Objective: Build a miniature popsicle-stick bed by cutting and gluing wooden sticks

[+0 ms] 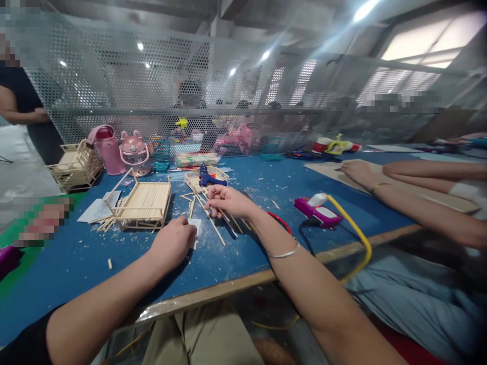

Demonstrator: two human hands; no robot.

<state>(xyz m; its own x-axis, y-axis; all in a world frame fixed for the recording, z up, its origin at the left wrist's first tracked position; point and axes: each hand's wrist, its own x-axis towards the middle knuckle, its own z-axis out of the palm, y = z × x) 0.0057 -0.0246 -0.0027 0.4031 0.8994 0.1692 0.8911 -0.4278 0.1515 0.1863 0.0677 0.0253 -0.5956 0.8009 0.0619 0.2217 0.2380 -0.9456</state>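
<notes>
My left hand point(173, 242) rests low over the blue table with its fingers curled together, at the edge of a small white paper point(197, 230); what the fingertips hold is hidden. Above a loose pile of thin wooden sticks point(215, 228), my right hand point(230, 202) has thumb and fingers drawn together; anything between them is too small to make out. Left of both hands stands a small bed-like frame made of wooden sticks point(146, 200). Just behind my right hand, a blue glue gun point(211, 178) lies on another stick piece point(193, 180).
At the back left are a stick model point(78, 165), a pink thermos point(108, 149) and a pink-lidded jar point(134, 152). To the right sits a purple power strip point(318, 212) with a yellow cable point(357, 230). Another person's hand point(355, 175) rests on cardboard point(418, 190). A perforated screen point(152, 96) stands behind.
</notes>
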